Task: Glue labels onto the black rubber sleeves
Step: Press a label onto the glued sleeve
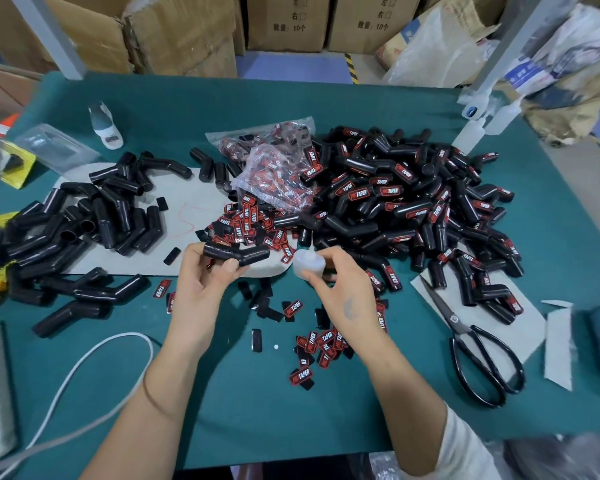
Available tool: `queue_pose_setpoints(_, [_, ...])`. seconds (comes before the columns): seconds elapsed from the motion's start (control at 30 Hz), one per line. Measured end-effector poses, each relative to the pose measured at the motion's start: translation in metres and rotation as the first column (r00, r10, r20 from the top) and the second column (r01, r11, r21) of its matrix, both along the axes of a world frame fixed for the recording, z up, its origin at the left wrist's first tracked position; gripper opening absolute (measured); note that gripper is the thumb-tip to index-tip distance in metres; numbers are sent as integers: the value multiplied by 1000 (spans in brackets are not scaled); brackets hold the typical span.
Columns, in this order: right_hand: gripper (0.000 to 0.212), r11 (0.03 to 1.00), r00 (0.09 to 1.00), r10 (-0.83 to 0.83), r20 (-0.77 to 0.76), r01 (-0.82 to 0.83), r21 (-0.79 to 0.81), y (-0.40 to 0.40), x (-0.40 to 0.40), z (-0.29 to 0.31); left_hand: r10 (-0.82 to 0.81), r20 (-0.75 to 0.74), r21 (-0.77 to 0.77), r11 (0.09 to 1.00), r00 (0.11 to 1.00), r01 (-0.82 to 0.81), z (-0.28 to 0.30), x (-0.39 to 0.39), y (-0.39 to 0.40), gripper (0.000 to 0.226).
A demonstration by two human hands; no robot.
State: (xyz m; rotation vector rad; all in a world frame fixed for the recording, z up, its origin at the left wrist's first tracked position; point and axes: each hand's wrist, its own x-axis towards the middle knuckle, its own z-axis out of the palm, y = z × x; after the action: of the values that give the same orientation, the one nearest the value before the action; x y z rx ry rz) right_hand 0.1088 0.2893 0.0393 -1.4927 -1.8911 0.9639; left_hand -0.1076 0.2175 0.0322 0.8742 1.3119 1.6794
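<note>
My left hand [205, 275] grips a bent black rubber sleeve [238, 253] with no label, held level above the table. My right hand [340, 289] holds a small translucent glue bottle [308, 265], its thin nozzle pointing up, just right of the sleeve. A pile of plain sleeves [84, 230] lies at the left. A big heap of labelled sleeves [413, 209] fills the right. Loose red-and-black labels [246, 223] spill from a clear bag [278, 168], and more labels [312, 348] lie near my right wrist.
Black scissors [478, 355] rest on grey paper at the right. A white cord [94, 355] curves at the lower left. A white bottle [104, 124] stands at the back left, spare glue bottles [478, 126] at the back right. Cardboard boxes [284, 22] line the far side.
</note>
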Motion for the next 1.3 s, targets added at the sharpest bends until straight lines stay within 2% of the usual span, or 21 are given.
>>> queue_pose_setpoints(0.07, [29, 1000, 999, 18, 40, -19, 19, 0, 2, 2, -31, 8, -22, 999, 999, 31, 1, -1, -1, 47])
queue_pose_setpoints(0.17, [42, 995, 995, -17, 98, 7, 98, -7, 10, 13, -61, 14, -22, 998, 998, 61, -2, -3, 0, 38])
queue_pose_setpoints(0.23, [32, 957, 996, -76, 53, 58, 283, -16, 13, 24, -70, 27, -28, 997, 997, 71, -6, -3, 0, 36])
queue_pose_setpoints(0.27, [24, 923, 998, -50, 31, 34, 384, -22, 13, 28, -76, 37, -29, 997, 996, 77, -6, -3, 1, 38])
queue_pose_setpoints(0.33, [15, 868, 987, 114, 111, -153, 472, -33, 8, 31, -103, 65, -18, 994, 993, 104, -6, -3, 2, 44])
queue_pose_setpoints(0.43, [9, 806, 836, 287, 467, -474, 354, -35, 3, 22, -162, 143, 43, 987, 976, 157, -2, -2, 2, 47])
queue_pose_setpoints(0.53, [17, 838, 722, 327, 610, -520, 166, -29, 3, 14, -229, 191, 55, 973, 955, 223, 3, -2, 2, 48])
queue_pose_setpoints(0.77, [15, 868, 738, 341, 583, -485, 105, -27, 5, 12, -345, 226, 28, 937, 911, 348, 0, -2, -3, 62])
queue_pose_setpoints(0.93, [12, 880, 754, 349, 556, -467, 82, -29, 5, 16, -348, 226, 10, 935, 910, 355, 0, -3, -3, 59])
queue_pose_setpoints(1.0, [12, 892, 784, 360, 506, -448, 58, -28, 6, 19, -361, 177, -15, 929, 916, 370, -1, -5, -3, 55])
queue_pose_setpoints(1.13, [7, 904, 865, 405, 295, -427, 12, -28, 9, 26, -325, 78, -85, 940, 942, 331, -1, -9, -3, 48])
queue_pose_setpoints(1.2, [8, 899, 865, 413, 286, -437, 25, -28, 10, 25, -273, 20, -117, 955, 962, 273, -1, -9, -3, 40])
queue_pose_setpoints(1.3, [10, 877, 829, 418, 372, -475, 74, -28, 7, 20, -253, -109, -142, 961, 961, 237, -2, -10, -4, 32])
